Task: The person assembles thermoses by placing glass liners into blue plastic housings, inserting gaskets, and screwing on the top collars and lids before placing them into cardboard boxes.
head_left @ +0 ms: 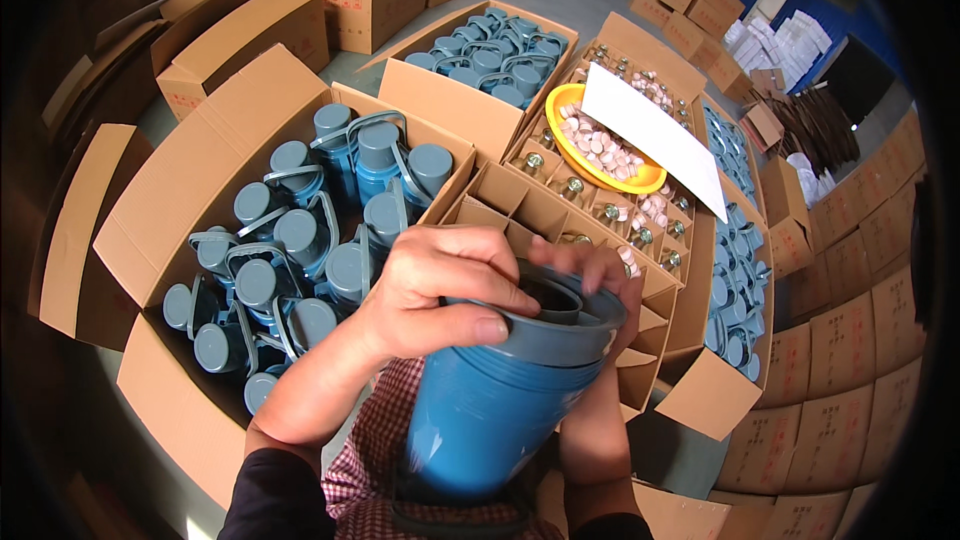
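A blue thermos casing (490,415) stands tilted in front of my body, its broad grey collar (545,345) facing up. My left hand (440,280) is closed over the collar's left side, thumb outside and fingertips by the dark round opening (552,298). Around the right side of the same collar curls my right hand (608,285), with its fingertips over the rim and slightly blurred. A dark loop (460,523), apparently the carrying handle, shows under the casing. What lies inside the opening is too dark to tell.
Left, an open carton (200,180) holds several blue thermoses (300,230) with grey lids. Beyond my hands, a divided carton (500,185) holds glass liners (572,187). On it rest a yellow basin (560,130) of pale stoppers and a white board (650,135). More thermos cartons stand behind and right.
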A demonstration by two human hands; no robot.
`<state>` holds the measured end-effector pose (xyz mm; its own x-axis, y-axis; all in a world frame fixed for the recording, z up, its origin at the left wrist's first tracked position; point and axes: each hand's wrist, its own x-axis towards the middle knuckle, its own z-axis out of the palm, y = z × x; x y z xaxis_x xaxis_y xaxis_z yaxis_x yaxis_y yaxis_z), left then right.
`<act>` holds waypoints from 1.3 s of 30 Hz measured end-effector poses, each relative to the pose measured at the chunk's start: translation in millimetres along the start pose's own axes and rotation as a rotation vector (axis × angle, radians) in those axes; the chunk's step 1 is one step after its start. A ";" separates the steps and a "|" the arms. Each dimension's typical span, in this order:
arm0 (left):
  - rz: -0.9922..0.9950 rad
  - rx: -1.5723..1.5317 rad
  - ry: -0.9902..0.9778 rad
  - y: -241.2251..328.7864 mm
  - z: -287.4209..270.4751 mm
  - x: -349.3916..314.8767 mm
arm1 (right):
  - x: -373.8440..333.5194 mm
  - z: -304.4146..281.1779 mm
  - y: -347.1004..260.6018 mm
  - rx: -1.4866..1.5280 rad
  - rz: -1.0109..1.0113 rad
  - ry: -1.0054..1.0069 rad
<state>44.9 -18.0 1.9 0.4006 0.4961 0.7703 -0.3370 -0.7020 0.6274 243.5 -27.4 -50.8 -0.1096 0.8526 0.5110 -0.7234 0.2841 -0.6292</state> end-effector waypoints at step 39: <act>-0.287 1.179 -0.318 76.2 49.7 19.0 | 0.3 19.1 5.0 -0.516 -0.024 -0.229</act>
<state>69.1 -87.5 58.6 0.5762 0.6767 0.4584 0.6967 -0.6999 0.1574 226.8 -34.2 -42.6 -0.2840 0.7428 0.6063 -0.3071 0.5286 -0.7914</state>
